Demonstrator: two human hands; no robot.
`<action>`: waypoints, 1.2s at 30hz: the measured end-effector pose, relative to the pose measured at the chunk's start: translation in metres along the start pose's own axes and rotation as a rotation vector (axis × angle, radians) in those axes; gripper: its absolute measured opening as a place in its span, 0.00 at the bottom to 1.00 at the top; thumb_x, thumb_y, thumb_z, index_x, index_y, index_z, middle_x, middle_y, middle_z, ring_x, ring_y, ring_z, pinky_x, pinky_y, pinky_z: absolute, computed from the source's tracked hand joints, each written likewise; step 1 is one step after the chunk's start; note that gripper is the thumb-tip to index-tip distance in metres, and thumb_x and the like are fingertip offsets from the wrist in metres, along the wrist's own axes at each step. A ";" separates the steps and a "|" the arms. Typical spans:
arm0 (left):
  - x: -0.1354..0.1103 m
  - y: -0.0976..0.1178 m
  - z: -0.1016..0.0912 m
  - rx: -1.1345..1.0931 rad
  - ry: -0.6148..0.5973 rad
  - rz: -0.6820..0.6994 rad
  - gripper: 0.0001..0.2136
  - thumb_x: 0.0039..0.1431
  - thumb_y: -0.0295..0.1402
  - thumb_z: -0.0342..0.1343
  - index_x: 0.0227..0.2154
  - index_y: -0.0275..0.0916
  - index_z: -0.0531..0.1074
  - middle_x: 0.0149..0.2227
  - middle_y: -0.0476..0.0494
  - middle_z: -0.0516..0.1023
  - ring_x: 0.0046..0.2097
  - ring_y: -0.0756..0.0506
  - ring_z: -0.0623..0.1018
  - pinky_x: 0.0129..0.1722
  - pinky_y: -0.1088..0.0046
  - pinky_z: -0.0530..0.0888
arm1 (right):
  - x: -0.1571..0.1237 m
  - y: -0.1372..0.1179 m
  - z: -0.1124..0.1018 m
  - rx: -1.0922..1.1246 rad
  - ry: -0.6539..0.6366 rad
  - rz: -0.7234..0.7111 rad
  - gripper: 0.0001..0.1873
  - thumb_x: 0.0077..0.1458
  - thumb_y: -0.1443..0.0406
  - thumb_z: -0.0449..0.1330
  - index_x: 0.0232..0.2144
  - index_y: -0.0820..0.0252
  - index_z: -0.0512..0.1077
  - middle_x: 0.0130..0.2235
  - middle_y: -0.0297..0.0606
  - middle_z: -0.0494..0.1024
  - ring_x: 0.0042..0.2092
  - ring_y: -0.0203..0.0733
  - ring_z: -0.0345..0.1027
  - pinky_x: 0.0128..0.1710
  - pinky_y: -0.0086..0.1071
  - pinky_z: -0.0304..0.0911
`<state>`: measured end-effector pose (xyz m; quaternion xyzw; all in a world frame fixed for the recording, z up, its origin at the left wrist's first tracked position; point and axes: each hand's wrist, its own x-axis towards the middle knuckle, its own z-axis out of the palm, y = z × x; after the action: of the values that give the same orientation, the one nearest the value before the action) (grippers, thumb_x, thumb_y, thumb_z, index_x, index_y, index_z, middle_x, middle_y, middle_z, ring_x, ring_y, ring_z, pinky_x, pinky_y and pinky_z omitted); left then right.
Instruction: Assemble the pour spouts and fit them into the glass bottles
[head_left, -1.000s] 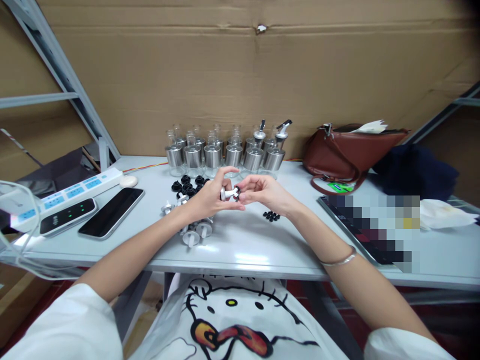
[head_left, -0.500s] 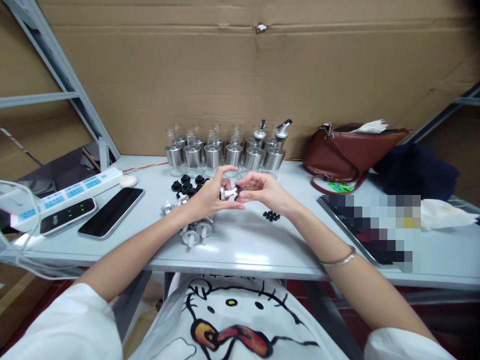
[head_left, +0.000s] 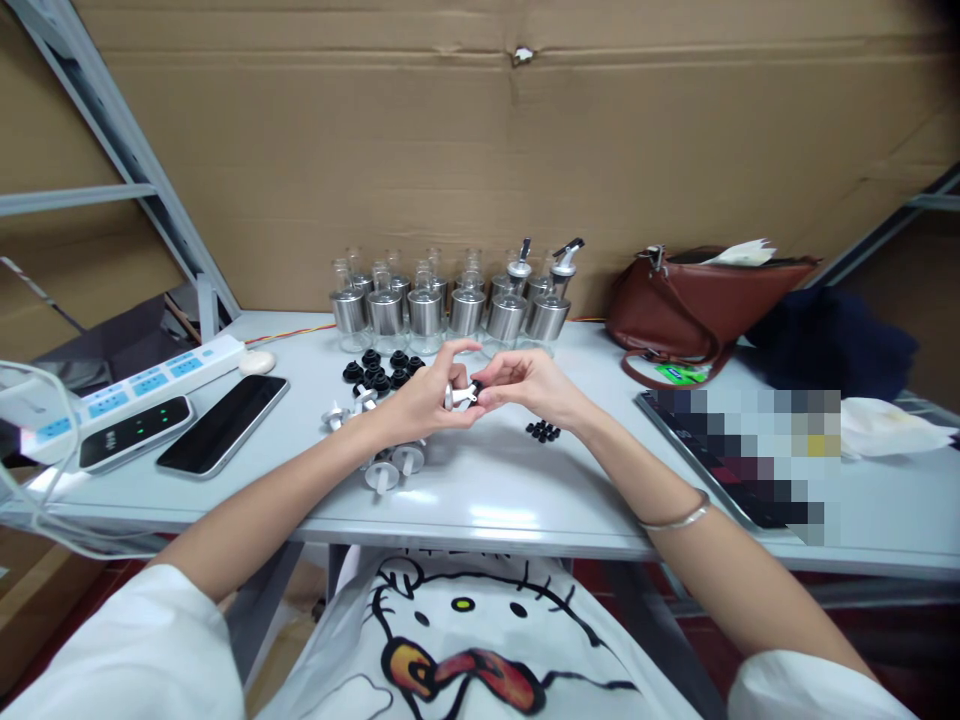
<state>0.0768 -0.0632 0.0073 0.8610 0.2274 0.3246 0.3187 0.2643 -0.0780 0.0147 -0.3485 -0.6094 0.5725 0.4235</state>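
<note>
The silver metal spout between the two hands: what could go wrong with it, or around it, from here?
The small black piece at the end of the silver metal spout could slip from the right hand, since only its fingertips appear to pinch it.

The left hand might brush the pile of black ribbed stoppers beside it and scatter some.

The clear glass bottles with steel sleeves stand close together beyond both hands; a knock might tip one against another.

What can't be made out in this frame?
Head view:
Silver spout-like metal piece: partly hidden by the left grip.
Small black part at its end: partly covered by the right grip.
White round discs with stems: some covered by the left forearm.
Rear clear glass, silver-banded bottles: partly behind front ones.
Flat dark object: pixelated.
</note>
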 end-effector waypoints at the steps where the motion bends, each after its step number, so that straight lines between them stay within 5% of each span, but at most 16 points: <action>1: 0.000 0.000 0.000 -0.008 0.001 0.002 0.27 0.52 0.31 0.58 0.52 0.41 0.50 0.25 0.58 0.57 0.24 0.55 0.59 0.24 0.79 0.57 | 0.000 0.000 0.000 0.005 -0.002 -0.005 0.12 0.34 0.69 0.71 0.23 0.62 0.73 0.22 0.32 0.79 0.25 0.36 0.74 0.30 0.33 0.72; 6: 0.000 0.003 0.000 -0.080 0.012 -0.006 0.30 0.50 0.34 0.62 0.52 0.40 0.51 0.24 0.59 0.56 0.24 0.55 0.61 0.24 0.79 0.58 | 0.000 0.003 -0.001 0.025 -0.007 -0.045 0.12 0.35 0.69 0.71 0.24 0.61 0.73 0.24 0.32 0.80 0.26 0.35 0.74 0.29 0.30 0.71; 15: 0.000 0.000 -0.001 0.014 0.023 0.026 0.26 0.51 0.26 0.54 0.52 0.39 0.51 0.24 0.59 0.58 0.24 0.55 0.61 0.27 0.78 0.60 | 0.003 0.004 -0.003 -0.100 0.004 -0.075 0.14 0.34 0.70 0.71 0.30 0.59 0.78 0.29 0.33 0.82 0.31 0.37 0.76 0.36 0.33 0.71; 25: -0.001 0.003 -0.005 0.045 -0.066 0.080 0.22 0.58 0.31 0.50 0.53 0.40 0.50 0.28 0.54 0.61 0.28 0.52 0.63 0.29 0.77 0.62 | 0.002 0.002 -0.004 -0.046 -0.051 -0.039 0.14 0.33 0.70 0.71 0.28 0.59 0.78 0.29 0.33 0.81 0.31 0.37 0.75 0.38 0.34 0.70; 31: -0.001 0.001 -0.002 0.050 -0.036 0.116 0.27 0.54 0.31 0.55 0.53 0.40 0.49 0.26 0.57 0.61 0.27 0.53 0.64 0.29 0.77 0.63 | 0.000 -0.001 -0.006 -0.061 -0.099 0.008 0.14 0.33 0.70 0.72 0.26 0.62 0.74 0.26 0.32 0.79 0.29 0.34 0.72 0.32 0.29 0.66; 36: 0.001 -0.003 -0.005 0.099 0.025 0.074 0.25 0.51 0.36 0.61 0.49 0.39 0.55 0.36 0.49 0.68 0.36 0.50 0.70 0.37 0.74 0.67 | -0.001 -0.001 -0.007 -0.092 -0.055 -0.028 0.16 0.30 0.70 0.73 0.23 0.63 0.71 0.26 0.30 0.77 0.27 0.31 0.69 0.28 0.27 0.64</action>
<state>0.0737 -0.0581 0.0086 0.8795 0.2152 0.3353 0.2603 0.2709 -0.0759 0.0159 -0.3432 -0.6514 0.5470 0.3982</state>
